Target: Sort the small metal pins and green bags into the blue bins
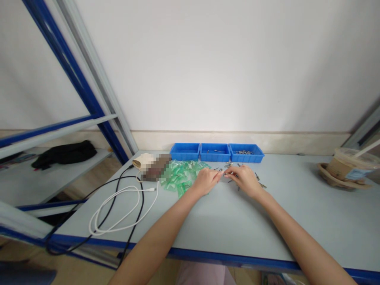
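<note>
My left hand and my right hand meet over the grey table, their fingertips nearly touching. The right fingers pinch a small metal pin. The left fingers are pressed together; what they hold is too small to make out. Green clear plastic bags lie in a heap beside and under the left hand. Loose metal pins are scattered around the right hand. Behind stand three joined blue bins: the left bin shows no parts, the middle bin a few, the right bin several pins.
At the left are a coiled white cable, a black cable and a beige item beside a blurred dark object. A lidded cup sits in a cardboard holder at the right. A wall rises behind.
</note>
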Motion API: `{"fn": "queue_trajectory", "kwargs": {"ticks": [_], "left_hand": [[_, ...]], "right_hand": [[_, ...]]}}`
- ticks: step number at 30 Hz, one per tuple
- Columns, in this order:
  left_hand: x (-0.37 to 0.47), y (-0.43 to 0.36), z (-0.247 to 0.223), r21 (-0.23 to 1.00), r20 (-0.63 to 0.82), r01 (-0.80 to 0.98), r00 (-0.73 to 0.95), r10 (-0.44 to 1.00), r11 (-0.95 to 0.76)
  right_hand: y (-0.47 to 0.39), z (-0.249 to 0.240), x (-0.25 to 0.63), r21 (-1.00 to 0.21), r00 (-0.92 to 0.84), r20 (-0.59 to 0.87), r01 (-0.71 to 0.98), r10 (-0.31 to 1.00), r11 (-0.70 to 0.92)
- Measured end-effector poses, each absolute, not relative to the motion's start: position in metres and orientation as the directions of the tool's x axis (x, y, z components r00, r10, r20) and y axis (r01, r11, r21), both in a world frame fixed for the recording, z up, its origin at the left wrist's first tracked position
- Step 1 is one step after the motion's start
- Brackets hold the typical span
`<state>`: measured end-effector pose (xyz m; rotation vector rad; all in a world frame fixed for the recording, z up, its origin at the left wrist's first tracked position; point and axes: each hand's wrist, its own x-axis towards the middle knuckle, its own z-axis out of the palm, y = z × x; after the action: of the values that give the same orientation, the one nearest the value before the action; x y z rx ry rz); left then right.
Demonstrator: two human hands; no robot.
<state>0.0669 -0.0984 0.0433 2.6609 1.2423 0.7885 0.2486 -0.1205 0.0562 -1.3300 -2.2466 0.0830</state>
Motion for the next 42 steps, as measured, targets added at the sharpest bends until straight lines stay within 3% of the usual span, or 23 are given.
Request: {"fn": "queue_trajectory", "kwargs": {"ticks": [4,9,11,16,21,30,35,42], "left_hand": [[0.064,-0.095,0.045,0.364,0.451,0.709,0.433,0.78,-0.604],[0.056,-0.09,0.047,0.378,0.436,0.744,0.381,0.815,-0.551],[0.053,-0.089,0.048,0.374,0.434,0.753,0.374,0.82,-0.542],[0.053,-0.087,0.048,0.342,0.441,0.76,0.39,0.808,-0.553],[0.054,-0.088,0.048,0.234,0.427,0.765,0.473,0.77,-0.6],[0.062,-0.091,0.039,0.009,0.481,0.719,0.606,0.633,-0.695],[0.064,-0.091,0.039,-0.039,0.53,0.723,0.6,0.599,-0.69],[0.059,-0.093,0.046,-0.084,0.627,0.726,0.571,0.531,-0.682]], "right_hand": [[-0.094,0.074,0.245,-0.288,-0.323,0.416,0.84,0.85,0.46],[-0.051,0.113,0.234,-0.024,-0.257,0.538,0.947,0.803,0.32],[-0.051,0.115,0.23,0.013,-0.204,0.567,0.971,0.798,0.239],[-0.086,0.071,0.225,-0.008,-0.191,0.361,0.978,0.913,0.207],[-0.099,0.039,0.225,-0.056,-0.206,0.335,0.97,0.919,0.238],[-0.095,0.038,0.233,-0.209,-0.217,0.421,0.922,0.881,0.327],[-0.095,0.046,0.24,-0.403,-0.219,0.457,0.813,0.862,0.421],[-0.099,0.055,0.242,-0.533,-0.391,0.444,0.608,0.806,0.588]]}}
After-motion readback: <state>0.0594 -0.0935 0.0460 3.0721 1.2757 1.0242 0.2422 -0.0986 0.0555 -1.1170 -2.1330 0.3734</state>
